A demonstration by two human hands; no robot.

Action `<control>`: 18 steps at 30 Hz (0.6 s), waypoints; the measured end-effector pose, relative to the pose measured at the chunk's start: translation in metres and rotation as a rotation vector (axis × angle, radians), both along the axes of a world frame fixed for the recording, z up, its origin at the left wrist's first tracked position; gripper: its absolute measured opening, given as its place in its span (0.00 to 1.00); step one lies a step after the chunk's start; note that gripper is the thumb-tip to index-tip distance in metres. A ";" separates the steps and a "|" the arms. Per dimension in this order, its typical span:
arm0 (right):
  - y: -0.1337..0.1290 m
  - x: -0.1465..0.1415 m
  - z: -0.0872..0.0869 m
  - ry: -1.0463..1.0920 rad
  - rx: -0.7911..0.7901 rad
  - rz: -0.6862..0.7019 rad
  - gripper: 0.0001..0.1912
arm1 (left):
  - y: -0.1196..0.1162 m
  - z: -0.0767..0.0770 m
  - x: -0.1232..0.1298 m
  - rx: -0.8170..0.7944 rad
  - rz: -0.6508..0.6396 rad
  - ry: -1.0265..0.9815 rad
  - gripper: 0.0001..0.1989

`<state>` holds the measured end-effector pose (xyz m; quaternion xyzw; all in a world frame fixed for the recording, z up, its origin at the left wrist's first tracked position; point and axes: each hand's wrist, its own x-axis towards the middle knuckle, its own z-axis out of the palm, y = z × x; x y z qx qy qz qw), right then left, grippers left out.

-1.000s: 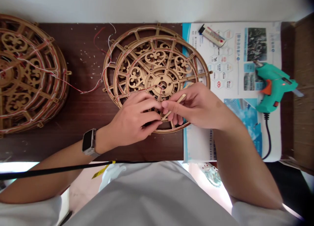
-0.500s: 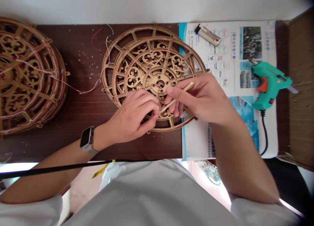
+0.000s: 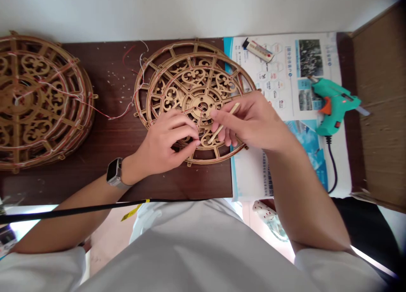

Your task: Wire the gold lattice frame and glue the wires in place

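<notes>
A stack of round gold openwork frames (image 3: pixel 207 92) lies in the middle, with red and white wires along its rings. My right hand (image 3: pixel 245 120) grips a thin pale wooden stick (image 3: pixel 223 123), whose lower end points at the lower part of the top frame. My left hand (image 3: pixel 173 141) rests over the frame's lower left side, thumb and fingertips pinched together. Whatever is between those fingertips is too small to make out. The tips of the two hands are a short distance apart.
Another stack of wired gold frames (image 3: pixel 31 101) stands at the left, joined by a loose wire (image 3: pixel 109 117). On printed paper (image 3: pixel 250 173) at the right lie a lighter (image 3: pixel 258 50) and a green glue gun (image 3: pixel 336 106). A cardboard box (image 3: pixel 380 110) borders the far right.
The camera view has shifted, moving the table items leftward. My hands have drawn slightly apart, and the stick's lower tip now shows clear of my left fingertips.
</notes>
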<state>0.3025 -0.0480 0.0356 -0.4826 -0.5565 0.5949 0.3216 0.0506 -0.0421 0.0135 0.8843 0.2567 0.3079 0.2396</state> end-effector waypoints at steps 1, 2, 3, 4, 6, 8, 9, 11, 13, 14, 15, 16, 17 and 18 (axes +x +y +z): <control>0.000 0.000 -0.002 -0.003 -0.007 0.031 0.24 | 0.000 0.000 0.000 0.008 -0.005 -0.003 0.03; -0.001 0.000 -0.003 -0.003 -0.009 0.056 0.23 | 0.000 -0.001 -0.001 0.012 -0.008 -0.007 0.03; -0.001 0.000 -0.003 -0.005 -0.008 0.072 0.22 | 0.000 -0.001 -0.001 0.012 -0.010 -0.009 0.02; -0.002 0.000 -0.003 -0.007 -0.005 0.080 0.21 | 0.000 -0.001 -0.002 0.008 -0.011 -0.009 0.02; -0.003 0.000 -0.002 -0.018 -0.006 0.091 0.19 | 0.000 -0.002 -0.002 0.004 -0.014 0.000 0.02; -0.005 0.000 -0.001 -0.038 -0.011 0.105 0.18 | -0.001 -0.002 -0.002 0.020 -0.025 0.003 0.01; -0.006 0.000 -0.001 -0.046 -0.006 0.114 0.18 | -0.002 -0.003 -0.002 0.033 -0.034 0.003 0.02; -0.007 -0.001 0.000 -0.066 0.013 0.132 0.18 | -0.003 -0.004 -0.002 0.057 -0.052 0.011 0.04; -0.008 -0.001 0.002 -0.081 0.034 0.146 0.18 | -0.005 -0.004 -0.001 0.076 -0.066 0.028 0.05; -0.009 -0.002 0.003 -0.088 0.039 0.153 0.17 | -0.005 -0.005 -0.001 0.084 -0.071 0.036 0.04; -0.010 -0.003 0.005 -0.098 0.040 0.157 0.17 | -0.006 -0.005 0.000 0.089 -0.074 0.041 0.05; -0.011 -0.003 0.006 -0.112 0.038 0.157 0.16 | -0.006 -0.006 0.000 0.092 -0.077 0.041 0.05; -0.012 -0.003 0.007 -0.128 0.033 0.151 0.17 | -0.006 -0.006 0.001 0.091 -0.078 0.039 0.05; -0.013 -0.004 0.008 -0.143 0.028 0.145 0.17 | -0.006 -0.007 0.001 0.087 -0.077 0.039 0.05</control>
